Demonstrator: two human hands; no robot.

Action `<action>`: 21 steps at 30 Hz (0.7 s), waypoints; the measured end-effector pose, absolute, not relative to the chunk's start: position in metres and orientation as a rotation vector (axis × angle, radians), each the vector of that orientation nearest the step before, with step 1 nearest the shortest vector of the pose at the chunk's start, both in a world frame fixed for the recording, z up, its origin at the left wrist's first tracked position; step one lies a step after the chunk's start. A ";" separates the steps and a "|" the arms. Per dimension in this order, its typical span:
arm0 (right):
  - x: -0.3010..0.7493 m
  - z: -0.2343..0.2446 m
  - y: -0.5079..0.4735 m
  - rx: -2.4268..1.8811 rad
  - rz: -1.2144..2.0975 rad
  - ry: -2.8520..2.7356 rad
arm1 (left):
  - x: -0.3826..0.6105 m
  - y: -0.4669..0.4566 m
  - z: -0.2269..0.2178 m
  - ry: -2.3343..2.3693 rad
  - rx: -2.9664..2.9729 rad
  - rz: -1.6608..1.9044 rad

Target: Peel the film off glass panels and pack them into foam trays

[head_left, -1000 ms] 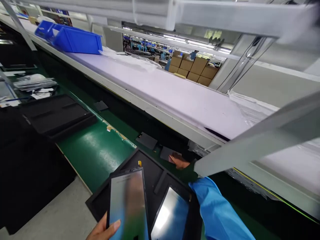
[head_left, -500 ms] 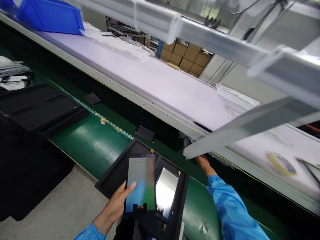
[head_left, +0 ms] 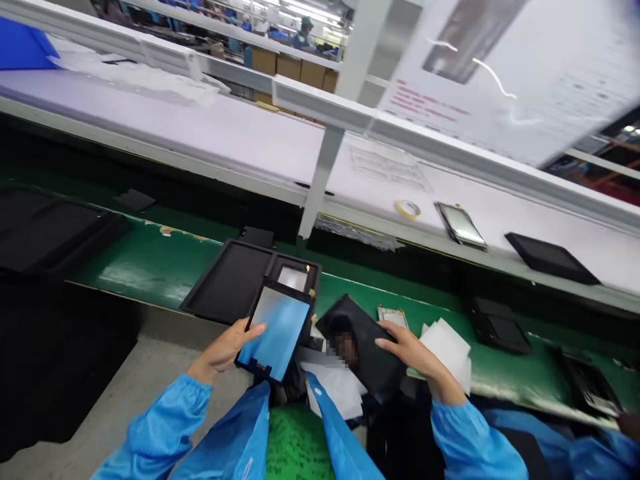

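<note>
My left hand [head_left: 225, 347] grips a display panel [head_left: 275, 330] by its left edge, thumb on the face; the panel is tilted and reflects blue. It overlaps the near right part of a black tray [head_left: 223, 283]. In the tray's right compartment, a second display panel [head_left: 293, 277] shows partly. My right hand [head_left: 413, 350] holds a glossy dark flat panel [head_left: 370, 353] at its right edge, thumb on top, other fingers partly hidden. That panel slants above my lap and mirrors dark shapes. White sheets [head_left: 337, 390] lie under it, near my green-and-blue clothing.
A white post [head_left: 323, 180] rises from the shelf edge. On the shelf [head_left: 240, 140] are a tape roll [head_left: 408, 209], a screen [head_left: 463, 225] and a black panel [head_left: 553, 259]. White sheets [head_left: 447, 350] and a black tray [head_left: 500, 325] lie rightward. A co-worker's blue sleeve [head_left: 595, 457] shows lower right.
My right hand has come back from behind the post beneath the shelf and now holds the glossy dark panel. My left hand still holds the display panel. The view has swung right.
</note>
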State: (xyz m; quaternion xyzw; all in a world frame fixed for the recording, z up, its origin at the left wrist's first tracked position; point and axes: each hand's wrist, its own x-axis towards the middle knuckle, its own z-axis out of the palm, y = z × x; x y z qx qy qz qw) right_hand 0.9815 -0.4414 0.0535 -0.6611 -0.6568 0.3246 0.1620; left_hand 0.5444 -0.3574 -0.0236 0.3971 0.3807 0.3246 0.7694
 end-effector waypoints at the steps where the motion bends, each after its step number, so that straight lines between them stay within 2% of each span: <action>1: 0.971 0.057 -0.439 -1.804 1.035 -1.975 | 0.549 -0.363 -0.014 0.825 0.982 0.665; 6: 0.908 0.058 -0.416 -1.259 1.398 -2.371 | 0.588 -0.387 0.025 0.592 1.426 0.303; 10: 0.851 0.053 -0.389 -0.903 1.583 -2.384 | 0.601 -0.407 0.013 0.461 1.446 0.114; 13: 0.831 0.051 -0.367 -0.982 1.697 -2.227 | 0.587 -0.419 -0.012 0.513 1.313 0.251; 16: 0.821 0.038 -0.360 -1.224 1.643 -1.609 | 0.556 -0.419 -0.033 0.638 1.085 0.512; 18: 0.803 0.015 -0.363 -1.253 1.596 -1.223 | 0.533 -0.408 -0.045 0.712 0.939 0.704; 21: 0.751 -0.034 -0.359 -1.167 1.714 -0.995 | 0.502 -0.372 -0.065 0.884 0.796 0.926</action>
